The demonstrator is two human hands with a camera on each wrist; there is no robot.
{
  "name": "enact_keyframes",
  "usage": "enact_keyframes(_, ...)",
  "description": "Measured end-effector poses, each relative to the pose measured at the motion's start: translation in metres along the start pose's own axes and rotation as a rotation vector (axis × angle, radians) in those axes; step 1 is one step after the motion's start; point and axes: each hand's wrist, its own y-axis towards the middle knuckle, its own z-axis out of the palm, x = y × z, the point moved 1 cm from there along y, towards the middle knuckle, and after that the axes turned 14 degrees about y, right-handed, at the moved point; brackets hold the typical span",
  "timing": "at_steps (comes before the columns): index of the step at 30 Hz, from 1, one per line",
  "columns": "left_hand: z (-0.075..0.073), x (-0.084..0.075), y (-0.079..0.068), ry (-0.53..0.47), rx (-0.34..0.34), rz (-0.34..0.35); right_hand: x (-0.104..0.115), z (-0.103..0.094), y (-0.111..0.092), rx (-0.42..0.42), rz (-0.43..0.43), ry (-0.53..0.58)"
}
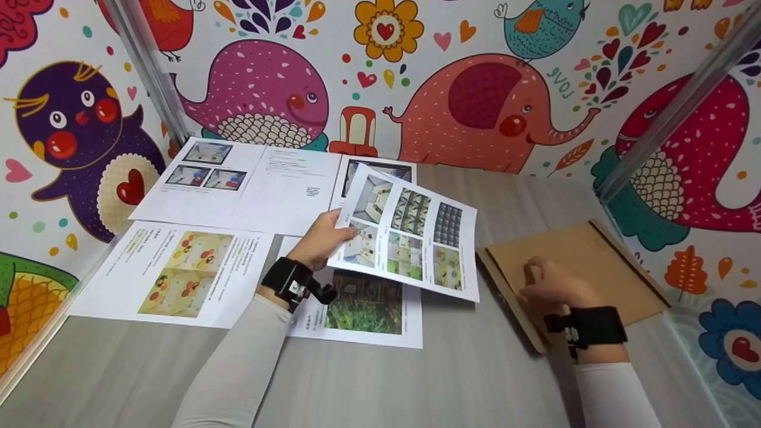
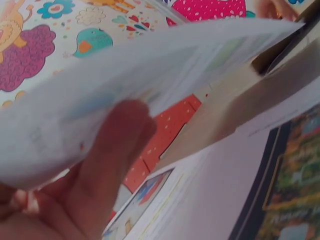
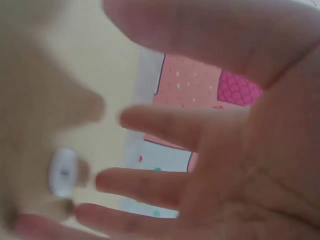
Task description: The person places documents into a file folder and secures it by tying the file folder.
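My left hand (image 1: 321, 241) pinches the left edge of a white printed sheet (image 1: 410, 238) with rows of small colour pictures. The sheet is raised and tilted above other papers; in the left wrist view the thumb (image 2: 117, 135) lies against one face of it. At the right, my right hand (image 1: 559, 288) is over a brown kraft file folder (image 1: 606, 267). Its fingers are loosely bent and spread with nothing between them; whether the fingertips touch the folder I cannot tell. A white button (image 3: 64, 172) shows on the folder in the right wrist view.
Under the raised sheet lies a page with a dark green picture (image 1: 368, 306). More printed pages, one with yellow pictures (image 1: 244, 273) and a wide one behind (image 1: 297, 208), cover the table's left side. Cartoon-printed walls (image 1: 380, 89) enclose the grey table (image 1: 452, 374).
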Motion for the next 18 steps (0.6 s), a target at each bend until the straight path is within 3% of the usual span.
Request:
enact_keyframes(4,0.009,-0.005,-0.001,-0.014,-0.049,-0.01,0.004,0.007,0.009,-0.051,-0.024,-0.025)
enact_keyframes(9,0.023,-0.012,-0.004,-0.016,-0.109,-0.012,0.008,0.015,0.009,-0.077,0.012,-0.094)
enact_keyframes(13,0.037,-0.014,-0.006,-0.02,-0.126,-0.006,0.007,0.019,0.007,-0.058,0.063,-0.166)
enact_keyframes(18,0.05,-0.015,-0.009,-0.016,-0.127,-0.002,0.01,0.021,0.011,-0.063,0.047,-0.21)
